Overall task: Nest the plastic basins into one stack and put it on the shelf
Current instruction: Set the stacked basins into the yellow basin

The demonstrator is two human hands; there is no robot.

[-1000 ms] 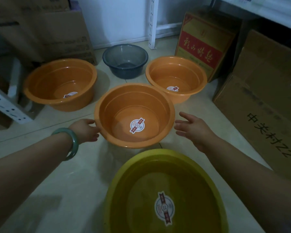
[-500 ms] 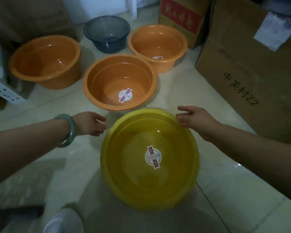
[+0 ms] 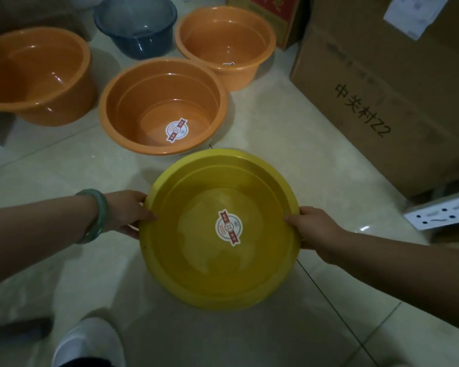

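Count: 5 basins total – 1 yellow basin (image 3: 220, 274), 3 orange basins (left one (image 3: 37, 75), middle one (image 3: 133, 102), far one (image 3: 223, 30)), 1 grey basin (image 3: 135, 25). Round stickers visible in 2 fully: yellow's sticker (image 3: 229, 227) and middle orange's sticker (image 3: 177, 129); edge of a third in the far orange. 2 hands: left hand (image 3: 125, 213), right hand (image 3: 316, 229). 1 green bangle (image 3: 96, 215). 1 white shoe (image 3: 90, 343). Cardboard boxes: at least 2 – big brown box (image 3: 382, 88), red-printed box (image 3: 263, 11)

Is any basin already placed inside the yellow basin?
No, the yellow basin held by the left hand and right hand contains only a round sticker.
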